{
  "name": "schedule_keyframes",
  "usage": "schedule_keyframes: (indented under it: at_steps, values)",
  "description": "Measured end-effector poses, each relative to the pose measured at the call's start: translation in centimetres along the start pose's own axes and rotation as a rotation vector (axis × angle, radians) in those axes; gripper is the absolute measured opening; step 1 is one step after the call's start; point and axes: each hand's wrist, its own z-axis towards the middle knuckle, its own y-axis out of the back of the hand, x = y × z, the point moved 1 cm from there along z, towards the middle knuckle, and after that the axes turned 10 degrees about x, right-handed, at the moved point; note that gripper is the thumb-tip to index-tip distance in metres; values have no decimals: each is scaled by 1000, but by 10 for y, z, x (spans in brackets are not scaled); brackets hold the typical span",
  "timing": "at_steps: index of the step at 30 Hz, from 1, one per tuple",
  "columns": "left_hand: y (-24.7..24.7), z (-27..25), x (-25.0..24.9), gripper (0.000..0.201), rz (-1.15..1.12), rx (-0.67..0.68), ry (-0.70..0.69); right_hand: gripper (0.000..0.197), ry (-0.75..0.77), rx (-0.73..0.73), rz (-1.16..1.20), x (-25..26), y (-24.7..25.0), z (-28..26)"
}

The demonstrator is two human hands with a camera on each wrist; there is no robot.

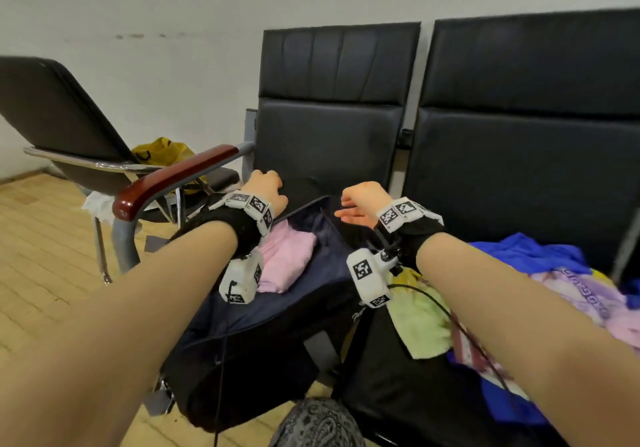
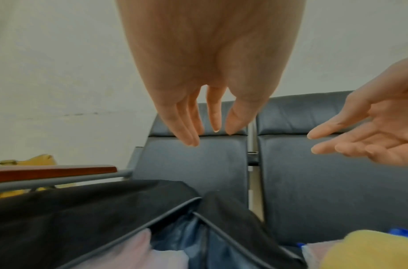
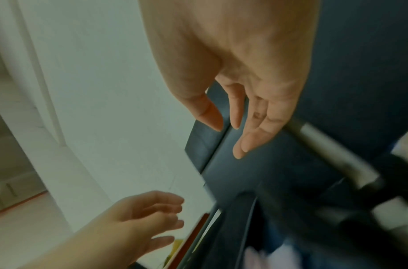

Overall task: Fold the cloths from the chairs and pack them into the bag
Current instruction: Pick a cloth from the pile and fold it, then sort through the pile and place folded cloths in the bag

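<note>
below both empty hands [image 1: 311, 200], a pink cloth [image 1: 284, 259] lies inside the bag [image 1: 263, 335].

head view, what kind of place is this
Probably a waiting room or lobby: linked black padded seats against a plain wall, a wooden armrest, and a wood floor.

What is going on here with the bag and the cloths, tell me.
A person is packing folded cloths into a dark bag lying open on a black chair seat. A folded pink cloth already lies inside. Both the left hand and the right hand hover over the bag, open and holding nothing. More cloths, among them a blue one and a pale green one, lie unfolded on the next seat.
</note>
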Motion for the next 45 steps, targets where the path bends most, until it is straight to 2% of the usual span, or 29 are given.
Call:
schedule_keyframes:
  at_steps: [5, 8, 9, 15, 17, 20, 24, 28, 32, 34, 36, 39, 42, 43, 45]
  values:
    - [-24, -27, -88, 39, -21, 18, -172, 16, 22, -193, -76, 2, 95, -77]
    - [-51, -38, -137, 37, -18, 76, -249, 5, 2, -300, -122, -12, 149, -121]
    - [-62, -42, -154, 37, -21, 101, -277, 7, -18, -328, -141, -19, 167, -134]
    - [-127, -61, -239, 34, 24, 235, -417, 13, -161, -368, -297, -71, 246, -196]
    - [-149, -66, -259, 35, 45, 288, -465, 16, -238, -355, -351, -91, 261, -208]
    - [-184, -78, -283, 35, 58, 373, -524, 7, -385, -327, -545, -120, 276, -219]
    - [-226, -98, -303, 41, 126, 438, -585, 41, -546, -228, -891, -156, 283, -227]
    - [-260, -112, -312, 51, 103, 497, -502, 56, -582, -253, -996, -179, 282, -236]
    - [-274, -119, -313, 63, -3, 514, -402, 53, -591, -303, -963, -187, 282, -242]
    - [-276, -121, -312, 68, -42, 514, -370, 48, -553, -328, -964, -187, 283, -247]
    - [-272, -122, -311, 70, -76, 480, -399, 39, -454, -310, -914, -180, 282, -252]
    - [-251, -129, -314, 64, -296, 413, -620, 31, -223, -271, -747, -163, 280, -260]
    - [-218, -139, -325, 67, -425, 447, -824, 26, -68, -213, -832, -141, 280, -265]
    - [-209, -141, -329, 65, -428, 473, -838, 23, -16, -208, -845, -131, 278, -269]
    - [-191, -143, -333, 48, -467, 532, -781, 18, 68, -210, -826, -112, 275, -274]
